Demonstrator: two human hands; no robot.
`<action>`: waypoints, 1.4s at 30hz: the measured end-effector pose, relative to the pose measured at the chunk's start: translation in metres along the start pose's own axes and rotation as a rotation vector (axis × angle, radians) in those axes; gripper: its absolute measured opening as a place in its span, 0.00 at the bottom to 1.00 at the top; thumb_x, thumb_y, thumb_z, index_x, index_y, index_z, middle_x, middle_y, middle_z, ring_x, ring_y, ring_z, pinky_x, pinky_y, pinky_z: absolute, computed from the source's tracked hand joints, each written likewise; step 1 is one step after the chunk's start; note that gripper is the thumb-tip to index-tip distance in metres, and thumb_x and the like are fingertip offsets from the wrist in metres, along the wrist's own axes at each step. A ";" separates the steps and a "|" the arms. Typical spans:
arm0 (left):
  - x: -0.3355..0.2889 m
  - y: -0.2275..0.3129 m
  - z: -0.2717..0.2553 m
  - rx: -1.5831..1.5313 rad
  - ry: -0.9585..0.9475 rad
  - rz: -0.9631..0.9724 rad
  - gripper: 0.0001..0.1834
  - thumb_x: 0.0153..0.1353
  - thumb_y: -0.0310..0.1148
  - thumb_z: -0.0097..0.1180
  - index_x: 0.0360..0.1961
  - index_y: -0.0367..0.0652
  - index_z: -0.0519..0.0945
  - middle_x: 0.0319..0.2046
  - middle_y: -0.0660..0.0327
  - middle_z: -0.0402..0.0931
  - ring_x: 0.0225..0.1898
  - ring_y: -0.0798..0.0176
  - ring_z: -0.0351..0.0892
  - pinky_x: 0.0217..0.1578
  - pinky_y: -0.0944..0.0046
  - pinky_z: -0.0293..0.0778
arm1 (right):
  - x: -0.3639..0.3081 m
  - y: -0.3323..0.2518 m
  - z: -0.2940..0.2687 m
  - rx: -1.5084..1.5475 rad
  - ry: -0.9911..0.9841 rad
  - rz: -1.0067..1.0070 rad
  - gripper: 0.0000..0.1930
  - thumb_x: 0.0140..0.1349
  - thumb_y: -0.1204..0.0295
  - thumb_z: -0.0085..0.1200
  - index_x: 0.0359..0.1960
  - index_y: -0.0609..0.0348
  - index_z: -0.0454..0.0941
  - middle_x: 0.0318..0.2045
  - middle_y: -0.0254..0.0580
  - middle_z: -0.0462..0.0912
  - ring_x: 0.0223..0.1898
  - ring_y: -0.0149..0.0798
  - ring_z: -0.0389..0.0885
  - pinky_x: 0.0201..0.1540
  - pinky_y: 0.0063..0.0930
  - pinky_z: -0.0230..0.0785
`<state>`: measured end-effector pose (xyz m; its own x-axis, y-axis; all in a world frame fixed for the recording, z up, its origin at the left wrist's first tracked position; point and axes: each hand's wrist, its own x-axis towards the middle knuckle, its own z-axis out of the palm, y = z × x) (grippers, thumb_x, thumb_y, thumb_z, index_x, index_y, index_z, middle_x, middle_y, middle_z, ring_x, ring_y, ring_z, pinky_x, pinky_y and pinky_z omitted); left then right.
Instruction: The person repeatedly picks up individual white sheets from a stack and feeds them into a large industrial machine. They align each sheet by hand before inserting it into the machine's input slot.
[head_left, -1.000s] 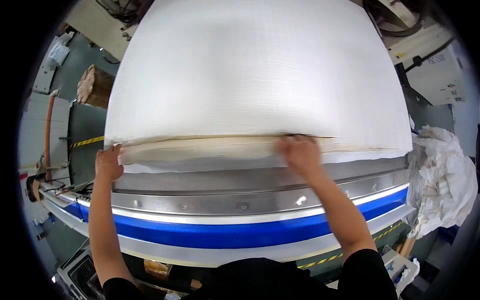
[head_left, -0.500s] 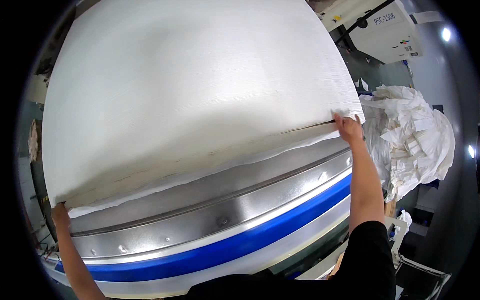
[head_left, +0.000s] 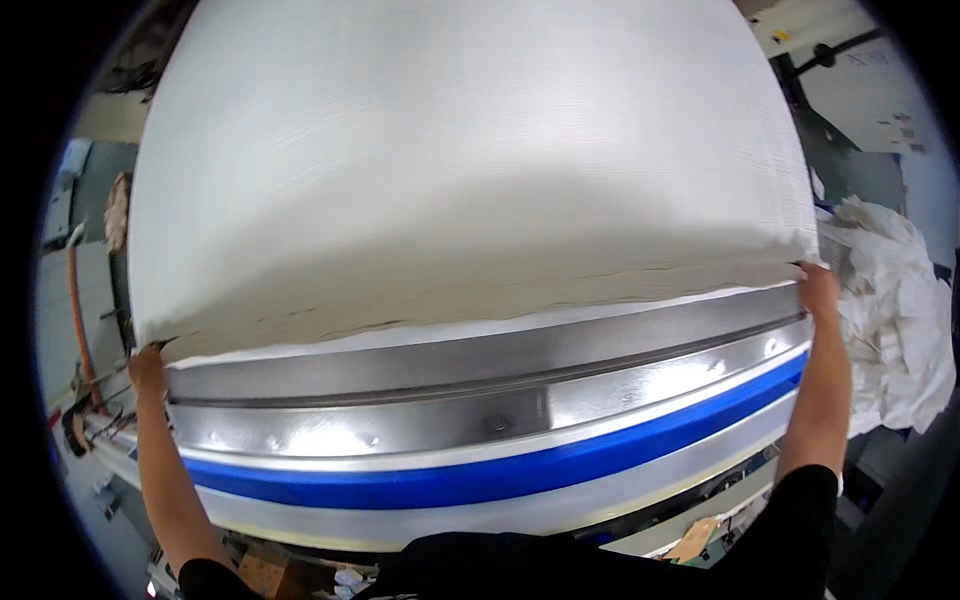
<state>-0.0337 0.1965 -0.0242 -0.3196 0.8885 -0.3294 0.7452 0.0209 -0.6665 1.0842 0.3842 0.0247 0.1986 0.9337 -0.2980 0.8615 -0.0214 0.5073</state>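
Note:
A wide stack of thin white sheets [head_left: 480, 170], finely wrinkled, covers the table ahead of me; whether it is cloth or paper I cannot tell. Its near edge shows several uneven layers and lies along a bare metal strip [head_left: 480, 370]. At the left front corner, my left hand [head_left: 148, 370] is closed on the sheet edge, fingers partly hidden by the layers. My right hand [head_left: 818, 290] grips the same edge at the right front corner, its thumb on top. Both arms are stretched wide apart.
A blue band [head_left: 480, 488] and a pale rail run along the table's near side, close to my body. Crumpled white material [head_left: 890, 310] is heaped at the right. Beyond it stands a pale machine cabinet [head_left: 865, 90]. An orange pole [head_left: 80, 320] stands at the left.
My view has turned, so the near edge looks more level. Both hands keep their hold on the sheet corners. The white heap sits farther right in the picture.

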 end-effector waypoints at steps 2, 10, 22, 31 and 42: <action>-0.014 0.001 -0.037 -0.108 -0.079 -0.036 0.17 0.60 0.30 0.44 0.49 0.51 0.76 0.45 0.58 0.78 0.47 0.49 0.75 0.46 0.50 0.70 | -0.008 -0.003 -0.029 0.080 0.009 0.000 0.21 0.49 0.74 0.50 0.46 0.38 0.80 0.38 0.46 0.83 0.41 0.48 0.80 0.45 0.40 0.72; -0.075 -0.063 -0.103 -0.252 0.014 -0.065 0.15 0.56 0.29 0.47 0.43 0.53 0.80 0.36 0.54 0.80 0.39 0.45 0.78 0.42 0.50 0.72 | -0.038 0.106 -0.053 0.158 0.065 -0.147 0.17 0.53 0.75 0.48 0.47 0.53 0.77 0.41 0.52 0.80 0.44 0.55 0.77 0.48 0.44 0.68; -0.198 -0.008 -0.006 0.082 -0.589 0.321 0.16 0.49 0.28 0.54 0.41 0.51 0.82 0.43 0.60 0.80 0.48 0.58 0.78 0.53 0.53 0.67 | -0.166 0.104 0.045 -0.137 -0.259 -0.406 0.14 0.47 0.74 0.51 0.37 0.52 0.81 0.31 0.50 0.81 0.36 0.52 0.80 0.42 0.44 0.71; -0.220 0.045 0.036 0.160 -0.831 0.326 0.12 0.56 0.34 0.52 0.39 0.47 0.84 0.44 0.57 0.80 0.47 0.55 0.79 0.40 0.52 0.76 | -0.185 0.095 0.120 -0.288 -0.346 -0.535 0.10 0.52 0.67 0.48 0.23 0.57 0.81 0.27 0.49 0.81 0.33 0.52 0.80 0.40 0.46 0.72; -0.213 -0.010 0.064 -0.185 -0.321 -0.400 0.11 0.58 0.34 0.49 0.39 0.43 0.79 0.38 0.51 0.81 0.40 0.48 0.81 0.39 0.51 0.75 | -0.191 0.069 0.134 -0.065 -0.613 -0.327 0.19 0.42 0.65 0.60 0.36 0.64 0.78 0.39 0.59 0.78 0.45 0.58 0.76 0.47 0.47 0.69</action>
<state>-0.0111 -0.0225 0.0098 -0.7403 0.6106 -0.2811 0.6101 0.4347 -0.6625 1.1683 0.1564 0.0082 0.1780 0.5182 -0.8365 0.8961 0.2658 0.3554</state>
